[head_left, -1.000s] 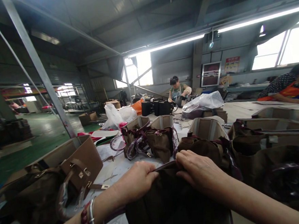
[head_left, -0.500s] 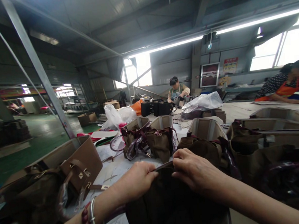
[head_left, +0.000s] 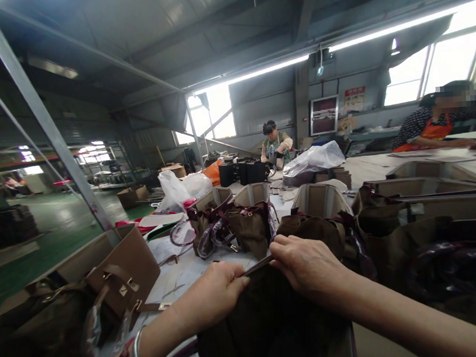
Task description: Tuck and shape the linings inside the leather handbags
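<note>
A dark brown handbag [head_left: 268, 323] stands right in front of me on the worktable [head_left: 179, 269]. My left hand [head_left: 213, 294] is closed on the bag's top edge at the left. My right hand [head_left: 305, 266] pinches the same edge just to the right, fingers curled over it. A bead bracelet and a metal bangle sit on my left wrist. The bag's inside is dark and I cannot make out what it holds.
Several brown handbags stand around: one with buckled straps [head_left: 118, 274] at left, a pair [head_left: 233, 222] behind, more at right [head_left: 420, 225]. White plastic bags [head_left: 318, 159] and black boxes [head_left: 246, 172] lie farther back. One person [head_left: 274, 140] sits at the far end, another [head_left: 433, 124] at right.
The camera has tilted and shifted slightly, so the scene sits lower and more to the left. Both hands stay closed on the bag's top edge, barely moved.
</note>
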The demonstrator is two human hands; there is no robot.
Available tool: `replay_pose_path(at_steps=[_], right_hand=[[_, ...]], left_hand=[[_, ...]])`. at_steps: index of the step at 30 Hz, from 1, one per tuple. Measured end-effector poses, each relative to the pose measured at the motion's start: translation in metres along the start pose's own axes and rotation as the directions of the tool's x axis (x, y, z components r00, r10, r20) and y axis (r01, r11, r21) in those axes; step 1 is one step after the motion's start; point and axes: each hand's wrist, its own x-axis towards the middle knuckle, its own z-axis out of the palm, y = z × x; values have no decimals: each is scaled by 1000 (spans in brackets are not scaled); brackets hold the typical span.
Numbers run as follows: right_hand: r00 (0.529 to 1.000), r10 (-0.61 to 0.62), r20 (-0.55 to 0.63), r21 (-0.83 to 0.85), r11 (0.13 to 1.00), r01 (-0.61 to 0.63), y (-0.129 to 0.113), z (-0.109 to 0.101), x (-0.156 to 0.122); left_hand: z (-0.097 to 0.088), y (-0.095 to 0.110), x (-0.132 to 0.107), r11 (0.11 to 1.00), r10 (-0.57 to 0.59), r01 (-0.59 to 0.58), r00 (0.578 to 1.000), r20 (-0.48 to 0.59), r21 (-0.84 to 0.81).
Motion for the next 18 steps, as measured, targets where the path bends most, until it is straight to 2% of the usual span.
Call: replay_pose_path(at_steps=[18], right_hand=[[997,61,-37,30,998,-60,2,4,0]], left_hand=[[3,6,1,999,-10,10,1000,15,-43]])
